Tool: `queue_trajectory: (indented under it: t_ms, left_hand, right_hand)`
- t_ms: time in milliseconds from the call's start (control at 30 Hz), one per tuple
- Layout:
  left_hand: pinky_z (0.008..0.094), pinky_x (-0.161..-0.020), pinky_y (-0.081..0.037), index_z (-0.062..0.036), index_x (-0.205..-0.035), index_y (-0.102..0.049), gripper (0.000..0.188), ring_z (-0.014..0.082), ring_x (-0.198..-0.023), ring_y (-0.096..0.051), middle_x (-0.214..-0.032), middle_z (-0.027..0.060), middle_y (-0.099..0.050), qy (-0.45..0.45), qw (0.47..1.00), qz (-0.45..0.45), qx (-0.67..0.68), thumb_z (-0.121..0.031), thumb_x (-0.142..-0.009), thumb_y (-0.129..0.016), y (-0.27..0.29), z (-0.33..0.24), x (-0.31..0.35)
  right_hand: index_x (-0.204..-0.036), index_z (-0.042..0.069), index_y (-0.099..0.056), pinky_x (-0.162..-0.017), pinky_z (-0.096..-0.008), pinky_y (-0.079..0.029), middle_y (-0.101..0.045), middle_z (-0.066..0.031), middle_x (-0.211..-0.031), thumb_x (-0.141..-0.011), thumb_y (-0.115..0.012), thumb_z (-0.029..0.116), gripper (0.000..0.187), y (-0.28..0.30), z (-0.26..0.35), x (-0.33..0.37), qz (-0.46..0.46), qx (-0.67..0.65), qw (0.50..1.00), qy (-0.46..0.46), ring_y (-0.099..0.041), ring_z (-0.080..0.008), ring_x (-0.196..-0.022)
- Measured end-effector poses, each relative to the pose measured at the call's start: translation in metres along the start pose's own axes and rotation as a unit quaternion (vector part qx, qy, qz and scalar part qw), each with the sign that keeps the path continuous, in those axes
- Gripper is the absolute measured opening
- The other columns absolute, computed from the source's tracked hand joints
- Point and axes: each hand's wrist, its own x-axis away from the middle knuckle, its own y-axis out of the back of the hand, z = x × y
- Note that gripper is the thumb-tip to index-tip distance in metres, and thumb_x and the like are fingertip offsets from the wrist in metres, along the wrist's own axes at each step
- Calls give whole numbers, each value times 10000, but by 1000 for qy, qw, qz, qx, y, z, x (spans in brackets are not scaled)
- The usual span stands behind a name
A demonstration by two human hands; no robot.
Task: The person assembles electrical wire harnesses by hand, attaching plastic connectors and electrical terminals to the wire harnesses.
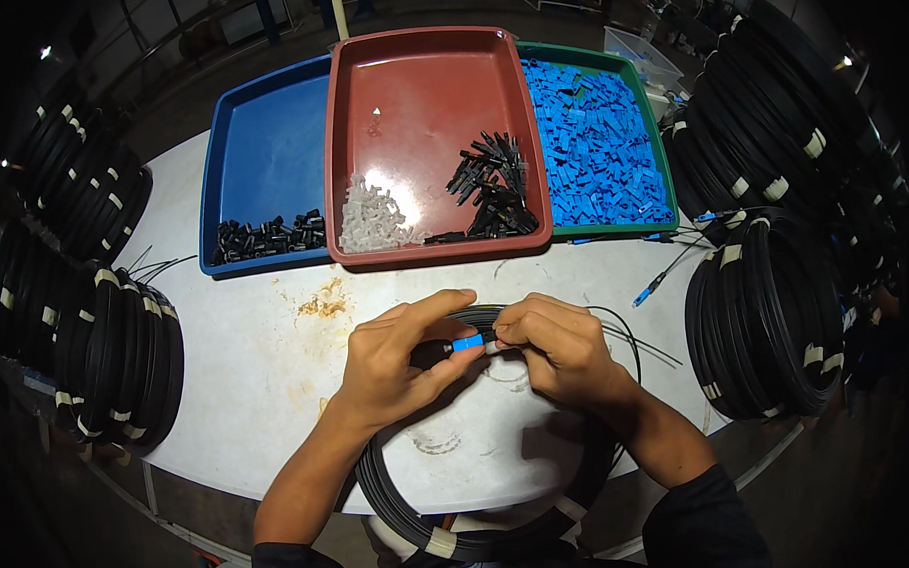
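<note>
My left hand (389, 358) pinches a small blue cable connector (467, 343) between thumb and fingers, above the middle of the table. At the connector's right end, my right hand (559, 342) closes its fingertips on a small black part (489, 336), with a whitish bit showing just below. Whether the two pieces are joined is hidden by the fingers. Under both hands lies a coil of black cable (382, 487), bound with pale tape, which hangs over the table's near edge. Loose cable ends stick out to the right of my right hand.
At the back, a red tray (418, 95) holds white clips and black parts. A blue tray (269, 140) with black caps and a green tray (671, 191) full of blue pieces flank it. Cable coils (122, 366) stand left, more coils (766, 323) right. The white table (226, 342) carries brown stains.
</note>
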Motion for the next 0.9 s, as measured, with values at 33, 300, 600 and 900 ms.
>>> queue_trajectory:
  t_ms: [33, 300, 600, 900]
  left_hand:
    - [288, -729, -620, 20, -1242, -604, 564, 207, -843, -784, -928, 157, -773, -9, 1000, 8, 0, -17, -757, -891, 2, 0, 0]
    - [317, -791, -638, 51, -1200, -476, 566, 232, -897, -772, -947, 171, -720, -30, 998, 13, 54, 57, -782, -858, -8, 3, 6]
    - [306, -790, -648, 19, -1179, -527, 462, 210, -920, -771, -1009, 141, -726, 6, 992, -28, 122, 2, -834, -833, -11, 3, 6]
    - [282, -771, -636, 26, -1137, -598, 421, 209, -895, -773, -987, 135, -737, -4, 995, -41, 93, 7, -801, -851, -10, 4, 5]
  right_hand:
    - [-838, -34, -578, -645, -391, -543, -638, -141, -832, -645, -592, -201, 256, 1, 0, 0, 1, -2, 1000, 1, -645, -306, -720]
    - [-827, -32, -576, -626, -390, -537, -642, -140, -818, -627, -569, -206, 266, 3, 2, 1, 1, -6, 1000, 6, -645, -307, -710]
    - [-794, -38, -587, -599, -338, -569, -682, -146, -781, -652, -573, -232, 241, 7, 5, -4, -18, 6, 1000, 11, -687, -258, -665]
    - [-822, -40, -596, -608, -340, -574, -692, -146, -806, -658, -575, -242, 261, 8, 2, -3, -12, 3, 1000, -5, -695, -259, -681]
